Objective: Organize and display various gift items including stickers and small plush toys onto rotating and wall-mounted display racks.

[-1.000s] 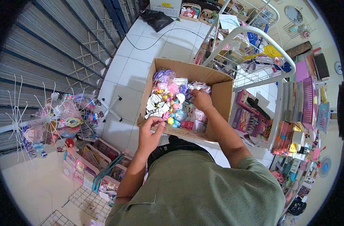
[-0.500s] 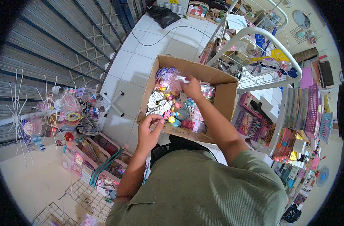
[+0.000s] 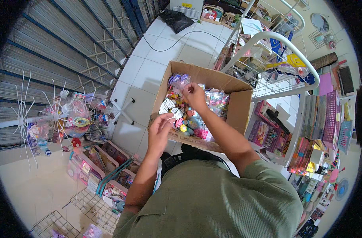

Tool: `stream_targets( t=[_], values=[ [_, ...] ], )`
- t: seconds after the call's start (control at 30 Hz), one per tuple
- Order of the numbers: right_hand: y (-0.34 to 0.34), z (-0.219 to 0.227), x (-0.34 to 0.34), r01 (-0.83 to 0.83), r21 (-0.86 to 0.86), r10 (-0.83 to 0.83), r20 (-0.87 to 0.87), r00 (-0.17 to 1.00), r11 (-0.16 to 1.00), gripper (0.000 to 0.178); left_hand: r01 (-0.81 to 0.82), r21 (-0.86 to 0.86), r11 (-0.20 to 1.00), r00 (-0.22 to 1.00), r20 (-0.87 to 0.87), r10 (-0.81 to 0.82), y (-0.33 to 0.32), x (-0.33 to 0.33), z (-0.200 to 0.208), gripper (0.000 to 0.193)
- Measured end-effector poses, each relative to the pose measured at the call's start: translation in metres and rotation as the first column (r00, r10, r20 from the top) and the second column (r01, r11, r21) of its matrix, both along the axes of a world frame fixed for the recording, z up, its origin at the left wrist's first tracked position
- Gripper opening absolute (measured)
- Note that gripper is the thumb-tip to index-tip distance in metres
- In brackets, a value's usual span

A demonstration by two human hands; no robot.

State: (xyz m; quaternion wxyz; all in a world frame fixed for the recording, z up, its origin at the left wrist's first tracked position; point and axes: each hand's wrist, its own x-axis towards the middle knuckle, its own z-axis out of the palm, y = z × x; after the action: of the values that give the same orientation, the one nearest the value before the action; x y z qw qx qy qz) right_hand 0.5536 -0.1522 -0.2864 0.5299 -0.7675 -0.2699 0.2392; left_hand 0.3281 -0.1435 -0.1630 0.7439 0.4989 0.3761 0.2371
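Cardboard walls of an open box (image 3: 239,106) keep a heap of small bright packets (image 3: 189,119) together on the tiled floor (image 3: 145,75). The right hand (image 3: 195,96) reaches deep into the heap, its grip closed on one packet; the left hand (image 3: 160,127) pinches a white piece at the near rim (probably sorting). A wire rack (image 3: 284,67) crowds the right side; bare tiles lie left.

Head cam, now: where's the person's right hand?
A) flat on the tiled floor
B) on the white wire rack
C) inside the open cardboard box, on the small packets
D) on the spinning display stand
C: the right hand reaches over the rim of the cardboard box and sits among the colourful packets; the left hand hovers at the near edge.
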Motion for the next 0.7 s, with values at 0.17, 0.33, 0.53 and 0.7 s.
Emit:
stream_targets(
  t=[0.17,0.33,0.53,0.7],
  values=[
    [-0.058,0.103,-0.047,-0.434,0.188,0.292,0.507,0.811,0.881,0.017,-0.064,-0.511,0.857,0.967,0.182,0.181,0.005,0.012,0.008,0.040],
    [-0.068,0.121,-0.032,-0.687,0.211,0.557,0.446,0.701,0.695,0.018,-0.035,-0.342,0.939,0.977,0.186,0.104,0.006,0.011,-0.004,0.031],
    [-0.002,0.075,0.024,-0.257,-0.135,0.286,0.275,0.918,0.957,0.025,-0.106,-0.288,0.952,0.974,0.165,0.158,0.002,0.004,-0.008,0.031],
    [0.022,0.024,0.047,-0.147,-0.258,0.256,0.461,0.850,0.955,0.028,-0.098,-0.335,0.937,0.974,0.161,0.160,0.002,0.005,0.008,0.033]
  ],
)
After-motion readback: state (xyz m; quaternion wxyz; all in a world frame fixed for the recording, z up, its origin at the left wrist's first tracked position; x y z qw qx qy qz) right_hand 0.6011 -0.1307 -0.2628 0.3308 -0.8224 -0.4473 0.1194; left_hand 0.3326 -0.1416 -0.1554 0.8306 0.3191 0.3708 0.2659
